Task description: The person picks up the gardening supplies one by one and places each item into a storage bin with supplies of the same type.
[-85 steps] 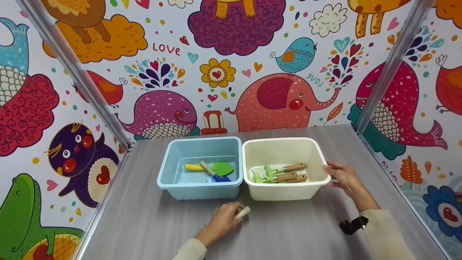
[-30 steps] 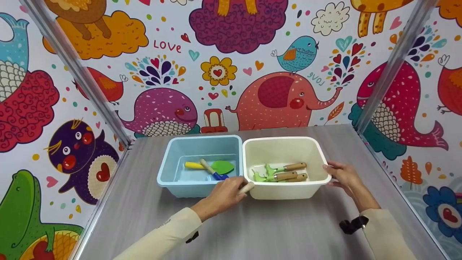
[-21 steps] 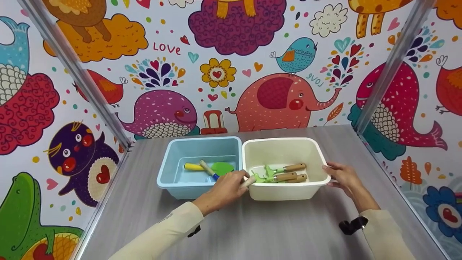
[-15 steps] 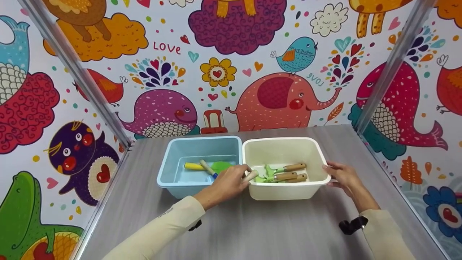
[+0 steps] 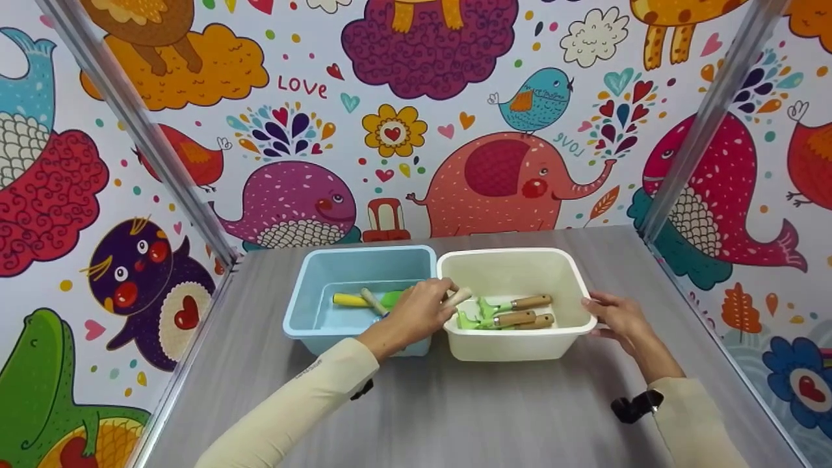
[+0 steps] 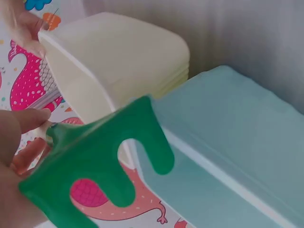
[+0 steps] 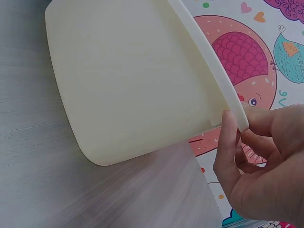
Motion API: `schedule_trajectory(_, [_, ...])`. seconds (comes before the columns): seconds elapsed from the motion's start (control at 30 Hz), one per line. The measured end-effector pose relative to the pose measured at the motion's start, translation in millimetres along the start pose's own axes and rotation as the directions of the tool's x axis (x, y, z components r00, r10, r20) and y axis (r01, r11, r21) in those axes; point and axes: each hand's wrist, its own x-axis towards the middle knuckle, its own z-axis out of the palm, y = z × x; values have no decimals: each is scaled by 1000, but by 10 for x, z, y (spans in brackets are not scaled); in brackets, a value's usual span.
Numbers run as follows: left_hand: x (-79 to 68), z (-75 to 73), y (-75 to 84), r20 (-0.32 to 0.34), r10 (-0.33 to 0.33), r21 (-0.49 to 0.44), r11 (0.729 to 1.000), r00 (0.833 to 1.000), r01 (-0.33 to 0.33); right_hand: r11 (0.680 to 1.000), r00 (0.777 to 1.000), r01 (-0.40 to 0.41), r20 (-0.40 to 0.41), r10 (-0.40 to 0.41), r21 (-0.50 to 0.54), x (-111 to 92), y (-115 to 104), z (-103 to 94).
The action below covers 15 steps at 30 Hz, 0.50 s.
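My left hand (image 5: 421, 311) grips the pale wooden handle (image 5: 459, 298) of a small green hand rake above the front, where the two tubs meet. The rake's green pronged head (image 6: 95, 152) fills much of the left wrist view; the hand hides it in the head view. With thumb and fingers, my right hand (image 5: 624, 325) pinches the right rim of the cream tub (image 5: 507, 348). Inside that tub lie several green-headed garden tools (image 5: 517, 318) with brown wooden handles.
A light blue tub (image 5: 328, 273) stands against the cream one on its left. It holds a yellow-handled trowel (image 5: 350, 299) and a tool with a pale handle (image 5: 372, 299), partly hidden by my left arm. Printed walls enclose the grey table (image 5: 507, 416).
My left hand has risen with the rake from the table in front of the tubs, up and forward to the cream tub's left front corner. The right hand stays on the rim.
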Motion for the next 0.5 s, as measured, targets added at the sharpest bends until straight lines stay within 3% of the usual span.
schedule_trajectory(0.5, [253,2,201,-30,50,8,999,998,-49,1000,1000,-14,11,14,2,-20,-15,-9])
